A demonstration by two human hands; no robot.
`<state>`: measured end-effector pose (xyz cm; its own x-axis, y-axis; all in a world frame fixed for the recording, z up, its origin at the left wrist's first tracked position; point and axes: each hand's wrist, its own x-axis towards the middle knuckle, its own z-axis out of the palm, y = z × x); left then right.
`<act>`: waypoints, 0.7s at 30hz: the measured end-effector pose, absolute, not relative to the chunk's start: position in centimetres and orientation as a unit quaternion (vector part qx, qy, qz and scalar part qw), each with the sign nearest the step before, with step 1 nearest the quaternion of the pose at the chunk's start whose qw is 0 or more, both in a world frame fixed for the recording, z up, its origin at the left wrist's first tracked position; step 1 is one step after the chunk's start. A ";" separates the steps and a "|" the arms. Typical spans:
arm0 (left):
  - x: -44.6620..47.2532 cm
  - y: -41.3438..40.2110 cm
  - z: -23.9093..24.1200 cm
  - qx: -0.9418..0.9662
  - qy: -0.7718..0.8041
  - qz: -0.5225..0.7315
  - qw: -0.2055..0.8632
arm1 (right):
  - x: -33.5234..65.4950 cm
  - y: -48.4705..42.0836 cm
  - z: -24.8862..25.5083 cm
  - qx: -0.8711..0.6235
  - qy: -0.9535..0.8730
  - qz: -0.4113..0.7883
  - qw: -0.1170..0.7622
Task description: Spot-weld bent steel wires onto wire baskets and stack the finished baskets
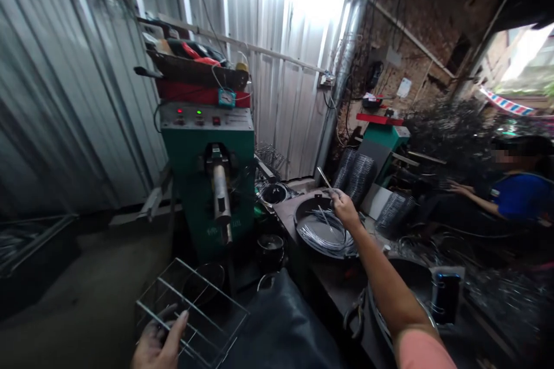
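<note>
My left hand (158, 341) grips the near edge of a wire grid frame (193, 308) at the bottom of the view, fingers wrapped round its wires. My right hand (344, 207) is stretched out to the right, closed on a short metal rod (324, 177) that points up and away. It hovers over a dark round tray (303, 216) filled with thin wire rings (324, 233). A green machine (208, 179) with a steel cylinder on its front stands between the two hands.
Stacks of wire rings (357, 176) lean behind the tray. A person in a blue shirt (517, 196) sits at the right among wire piles. Corrugated metal walls close off the left and back. A second green machine (383, 135) stands farther back.
</note>
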<state>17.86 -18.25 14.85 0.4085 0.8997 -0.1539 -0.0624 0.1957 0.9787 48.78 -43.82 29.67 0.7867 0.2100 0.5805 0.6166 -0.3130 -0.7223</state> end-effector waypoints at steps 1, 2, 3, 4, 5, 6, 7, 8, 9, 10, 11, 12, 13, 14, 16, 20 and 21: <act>17.9 -18.0 15.2 0.515 0.392 0.378 0.662 | 48.5 -43.4 29.5 -0.789 -0.273 -0.194 0.515; 18.1 -17.6 15.5 0.515 0.380 0.392 0.661 | 48.3 -43.1 29.3 -0.792 -0.282 -0.187 0.508; 18.3 -17.1 15.8 0.518 0.369 0.401 0.660 | 48.0 -42.7 28.9 -0.794 -0.289 -0.175 0.506; 18.5 -16.5 16.0 0.521 0.357 0.411 0.658 | 47.8 -42.4 28.5 -0.794 -0.292 -0.160 0.509; 18.9 -15.9 16.2 0.522 0.347 0.419 0.657 | 47.6 -42.0 28.0 -0.791 -0.292 -0.144 0.517; 19.2 -15.4 16.4 0.522 0.338 0.427 0.656 | 47.4 -41.5 27.4 -0.786 -0.293 -0.129 0.529; 19.5 -14.8 16.5 0.520 0.332 0.435 0.656 | 47.2 -41.0 26.7 -0.777 -0.294 -0.117 0.545; 19.9 -14.3 16.5 0.518 0.326 0.441 0.656 | 47.0 -40.4 26.1 -0.767 -0.295 -0.106 0.561; 20.2 -13.9 16.5 0.518 0.321 0.445 0.656 | 46.8 -39.8 25.4 -0.758 -0.296 -0.097 0.574; 20.4 -13.6 16.4 0.521 0.318 0.445 0.655 | 46.5 -39.2 24.6 -0.752 -0.298 -0.085 0.581; 20.7 -13.3 16.2 0.528 0.316 0.440 0.654 | 46.3 -38.6 23.9 -0.751 -0.301 -0.072 0.584; 20.9 -13.0 15.9 0.538 0.313 0.434 0.651 | 46.1 -38.0 23.2 -0.752 -0.303 -0.059 0.583; 21.1 -12.8 15.6 0.547 0.310 0.427 0.650 | 45.9 -37.4 22.5 -0.755 -0.307 -0.042 0.578; 21.3 -12.5 15.2 0.553 0.309 0.418 0.651 | 45.7 -36.9 21.9 -0.758 -0.313 -0.022 0.571; 21.8 -12.0 14.5 0.556 0.306 0.403 0.660 | 45.5 -35.9 20.7 -0.761 -0.334 0.021 0.557; 22.7 -11.1 13.4 0.552 0.298 0.384 0.677 | 45.3 -34.1 18.7 -0.754 -0.379 0.068 0.531; 22.9 -11.0 13.2 0.550 0.296 0.379 0.683 | 45.2 -33.8 18.3 -0.751 -0.389 0.072 0.528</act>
<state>22.92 -10.99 13.19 0.5378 0.8430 0.0125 -0.1912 0.1075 0.9756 45.25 -33.76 18.33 0.6864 0.6610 0.3031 0.5095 -0.1397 -0.8491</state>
